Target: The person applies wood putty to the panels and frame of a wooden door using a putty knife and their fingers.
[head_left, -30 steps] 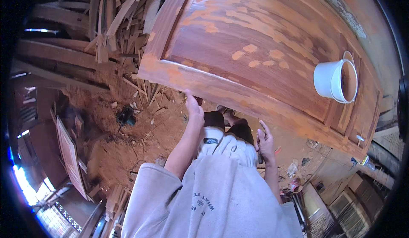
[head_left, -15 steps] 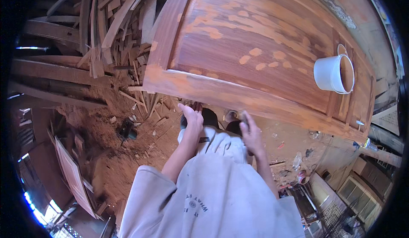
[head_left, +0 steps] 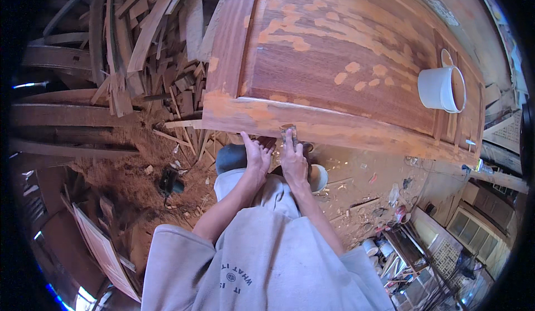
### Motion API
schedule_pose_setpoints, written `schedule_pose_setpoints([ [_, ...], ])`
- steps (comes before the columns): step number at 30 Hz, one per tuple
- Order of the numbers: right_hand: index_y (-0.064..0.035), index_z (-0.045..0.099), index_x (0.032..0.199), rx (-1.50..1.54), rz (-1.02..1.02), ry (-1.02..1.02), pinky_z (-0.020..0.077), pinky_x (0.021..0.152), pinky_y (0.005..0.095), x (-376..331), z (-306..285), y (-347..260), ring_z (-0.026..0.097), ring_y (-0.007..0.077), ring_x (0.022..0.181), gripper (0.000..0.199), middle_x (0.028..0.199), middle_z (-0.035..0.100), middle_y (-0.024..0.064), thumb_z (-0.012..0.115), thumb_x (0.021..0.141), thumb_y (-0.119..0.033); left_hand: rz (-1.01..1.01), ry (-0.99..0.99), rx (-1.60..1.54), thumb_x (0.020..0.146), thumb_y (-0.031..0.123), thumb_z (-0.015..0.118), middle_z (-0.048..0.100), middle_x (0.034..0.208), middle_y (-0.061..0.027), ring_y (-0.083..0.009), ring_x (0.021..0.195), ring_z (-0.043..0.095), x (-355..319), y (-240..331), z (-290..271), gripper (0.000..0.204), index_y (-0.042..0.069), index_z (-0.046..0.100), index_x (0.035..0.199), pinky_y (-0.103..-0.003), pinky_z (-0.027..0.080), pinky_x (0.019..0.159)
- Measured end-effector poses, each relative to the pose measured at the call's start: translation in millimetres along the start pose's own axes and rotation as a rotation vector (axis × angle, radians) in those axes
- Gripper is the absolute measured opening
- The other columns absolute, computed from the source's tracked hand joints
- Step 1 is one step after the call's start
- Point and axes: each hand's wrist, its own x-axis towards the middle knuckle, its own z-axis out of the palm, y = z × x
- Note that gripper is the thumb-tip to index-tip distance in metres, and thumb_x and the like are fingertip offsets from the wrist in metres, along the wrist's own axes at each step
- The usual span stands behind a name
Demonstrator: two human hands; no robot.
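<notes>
A brown wooden door panel [head_left: 334,77], blotched with dried-looking orange filler, lies in front of me. My right hand [head_left: 294,160] grips a small putty knife [head_left: 288,134], its flat blade smeared and lying against the panel's near edge. Beside it is my left hand [head_left: 258,156], thumb spread and palm partly turned up, just below the same edge; its darkened fingertips are partly hidden and hold nothing that I can see. On the panel's right part stands a white bucket [head_left: 436,90], tilted in view, with a brownish inside.
Curved and broken timber offcuts [head_left: 150,32] are heaped at the far left. A pale board [head_left: 103,244] leans at the lower left. Sawdust and scraps cover the floor [head_left: 150,194]. Cans, frames and other clutter [head_left: 412,249] crowd the lower right.
My right hand has moved left and up to the panel's near edge, bringing the putty knife against it. My left hand has shifted slightly right. The view has shifted a little.
</notes>
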Motion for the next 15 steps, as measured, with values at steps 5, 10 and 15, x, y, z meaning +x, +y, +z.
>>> schedule_pose_setpoints([
  [5, -0.0157, 0.035, 0.149, -0.032, -0.076, 0.037, 0.054, 0.062, 0.0523, -3, 0, 17, 0.063, 0.0447, 0.072, 0.053, 0.092, 0.054, 0.0256, 0.048, 0.098, -0.02, -0.049, -0.047, -0.009, 0.084, 0.083, 0.031, 0.027, 0.151, -0.0226, -0.0353, 0.139, 0.031, -4, 9, 1, 0.111, -0.005, 0.014, 0.149, -0.048, 0.022, 0.116],
  [10, -0.0127, 0.042, 0.145, 0.047, -0.025, 0.151, 0.0508, 0.073, 0.0515, 4, 4, 15, 0.061, 0.0451, 0.079, 0.049, 0.093, 0.056, 0.0261, 0.05, 0.097, -0.02, -0.039, -0.075, 0.034, 0.083, 0.083, 0.032, 0.027, 0.15, -0.0245, -0.0358, 0.14, 0.03, -4, 9, -1, 0.113, -0.006, 0.013, 0.149, -0.048, 0.022, 0.116],
  [15, -0.0162, 0.039, 0.147, 0.023, -0.016, 0.112, 0.0522, 0.068, 0.0522, -16, -7, 22, 0.062, 0.0444, 0.076, 0.051, 0.091, 0.056, 0.0249, 0.05, 0.097, -0.021, -0.064, -0.082, 0.035, 0.084, 0.083, 0.032, 0.028, 0.149, -0.0245, -0.0353, 0.139, 0.032, -1, 11, -9, 0.112, -0.006, 0.012, 0.149, -0.048, 0.023, 0.116],
])
